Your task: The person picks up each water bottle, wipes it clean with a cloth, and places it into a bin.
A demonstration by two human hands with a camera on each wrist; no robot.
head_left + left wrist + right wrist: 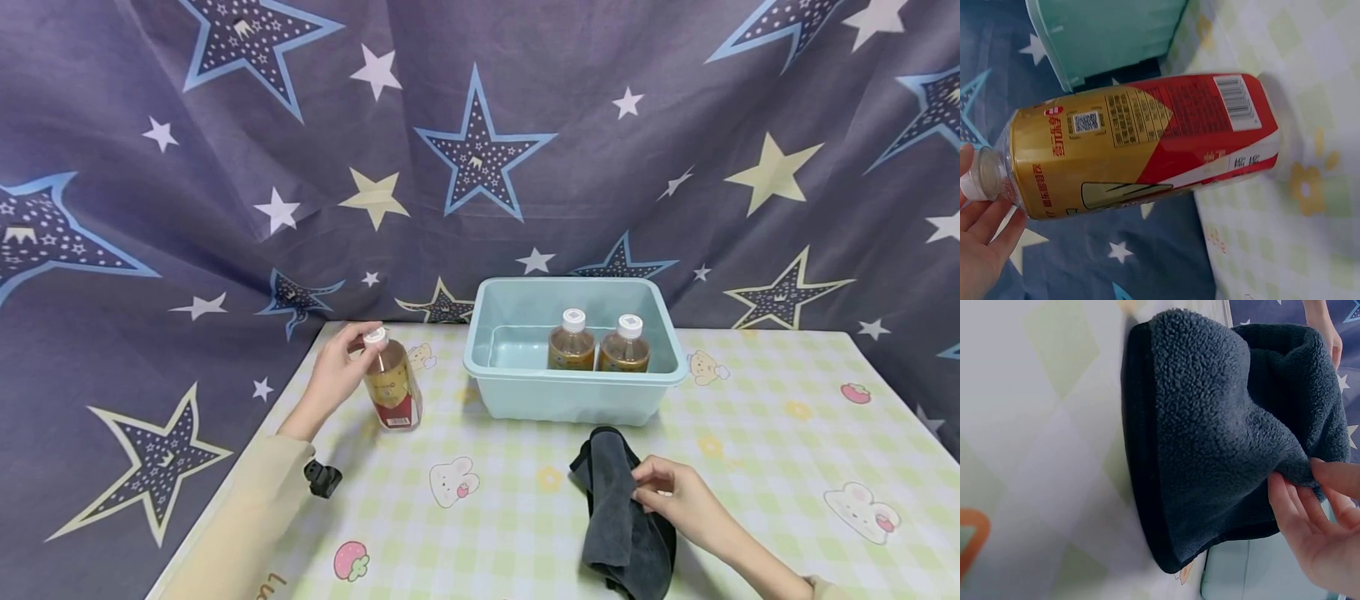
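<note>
My left hand (335,374) grips a plastic bottle (393,385) by its white cap and neck, at the left of the table. In the left wrist view the bottle (1141,144) shows a gold and red label with a barcode, and fingers of the left hand (985,234) are around its neck. At the front, my right hand (686,500) pinches a dark grey cloth (618,508). The right wrist view shows the fuzzy cloth (1204,425) bunched where the thumb and fingers of the right hand (1319,528) hold it.
A light blue plastic bin (570,396) stands at the back of the table, holding two upright bottles with white caps, one bottle (572,342) beside the other bottle (626,346). A checked cloth (510,533) covers the table. Behind hangs a star-patterned curtain (570,200).
</note>
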